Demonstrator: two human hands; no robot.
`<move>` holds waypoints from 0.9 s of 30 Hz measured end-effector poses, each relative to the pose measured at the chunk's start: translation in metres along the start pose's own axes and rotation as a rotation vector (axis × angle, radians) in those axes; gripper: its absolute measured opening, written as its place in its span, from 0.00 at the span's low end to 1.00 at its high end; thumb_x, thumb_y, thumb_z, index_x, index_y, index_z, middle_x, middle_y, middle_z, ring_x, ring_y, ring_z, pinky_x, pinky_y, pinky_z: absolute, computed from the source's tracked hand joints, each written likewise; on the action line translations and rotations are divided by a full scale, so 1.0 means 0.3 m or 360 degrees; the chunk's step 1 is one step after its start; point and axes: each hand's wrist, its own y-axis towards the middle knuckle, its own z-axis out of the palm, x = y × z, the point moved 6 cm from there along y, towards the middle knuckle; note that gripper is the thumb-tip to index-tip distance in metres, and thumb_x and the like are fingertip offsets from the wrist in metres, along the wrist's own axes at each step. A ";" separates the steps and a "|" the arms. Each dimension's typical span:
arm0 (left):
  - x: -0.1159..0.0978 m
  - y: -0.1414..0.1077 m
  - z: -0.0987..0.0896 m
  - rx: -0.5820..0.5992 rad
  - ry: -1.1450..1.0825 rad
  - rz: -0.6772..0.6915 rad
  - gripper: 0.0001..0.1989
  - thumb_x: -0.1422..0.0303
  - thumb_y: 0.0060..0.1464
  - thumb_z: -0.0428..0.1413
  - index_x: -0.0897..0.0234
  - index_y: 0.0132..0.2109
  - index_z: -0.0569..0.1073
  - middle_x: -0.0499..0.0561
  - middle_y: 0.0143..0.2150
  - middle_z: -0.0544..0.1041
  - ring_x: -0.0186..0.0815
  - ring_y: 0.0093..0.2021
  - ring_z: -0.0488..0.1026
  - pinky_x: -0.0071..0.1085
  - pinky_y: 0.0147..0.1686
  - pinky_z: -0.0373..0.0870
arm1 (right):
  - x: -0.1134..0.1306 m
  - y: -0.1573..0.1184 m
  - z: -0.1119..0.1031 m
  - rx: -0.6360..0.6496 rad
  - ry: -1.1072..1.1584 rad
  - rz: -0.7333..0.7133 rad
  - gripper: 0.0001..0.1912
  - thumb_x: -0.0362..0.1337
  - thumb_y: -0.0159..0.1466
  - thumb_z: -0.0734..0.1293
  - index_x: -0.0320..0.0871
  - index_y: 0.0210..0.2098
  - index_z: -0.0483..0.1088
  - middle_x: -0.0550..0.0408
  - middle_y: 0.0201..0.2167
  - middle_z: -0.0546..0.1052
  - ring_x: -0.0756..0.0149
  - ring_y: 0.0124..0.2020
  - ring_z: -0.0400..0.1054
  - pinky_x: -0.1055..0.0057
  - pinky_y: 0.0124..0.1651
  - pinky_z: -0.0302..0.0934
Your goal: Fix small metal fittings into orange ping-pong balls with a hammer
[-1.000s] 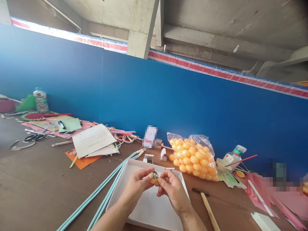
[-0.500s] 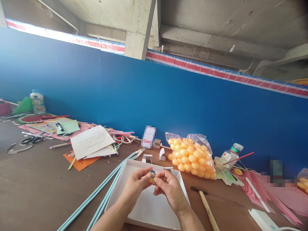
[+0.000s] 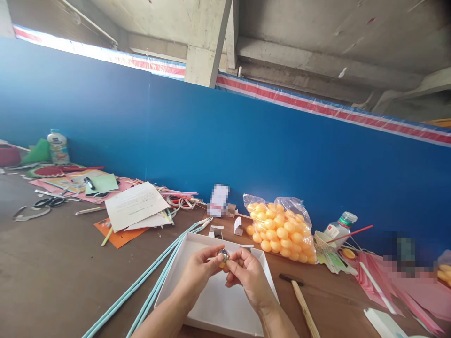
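Observation:
Above a shallow white box [image 3: 225, 307], both hands meet at a small shiny silver ball [image 3: 222, 255] with a yellowish patch low on it. My left hand [image 3: 201, 270] pinches the ball between thumb and fingertips from the left. My right hand [image 3: 248, 277] is closed too, its thumb and index finger pressed to the ball's right side. Whether the right fingertips also hold a smaller part is too small to tell. Small white cartons [image 3: 238, 226] stand just behind the box; one open carton [image 3: 215, 233] has dark bits in it.
Light blue rods [image 3: 151, 274] lie left of the box, with papers [image 3: 136, 206] and scissors [image 3: 52, 201] beyond. A bag of orange balls [image 3: 280, 232] sits behind right. A hammer [image 3: 299, 300] lies at right, near a bottle [image 3: 343, 227] and pink sheets [image 3: 416, 286]. A blue partition [image 3: 211, 141] closes the back.
The ball has turned slightly between my fingers and now shows a smoother, brighter silver face. Both hands stay in nearly the same place over the box.

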 end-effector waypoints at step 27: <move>0.023 0.018 -0.012 0.0201 -0.0448 -0.0163 0.19 0.66 0.50 0.61 0.69 0.49 0.72 0.58 0.43 0.78 0.39 0.42 0.78 0.30 0.46 0.73 | 0.189 -0.218 -0.181 -0.0612 -0.1059 -0.0276 0.15 0.51 0.61 0.61 0.48 0.38 0.66 0.54 0.32 0.77 0.63 0.32 0.72 0.68 0.36 0.66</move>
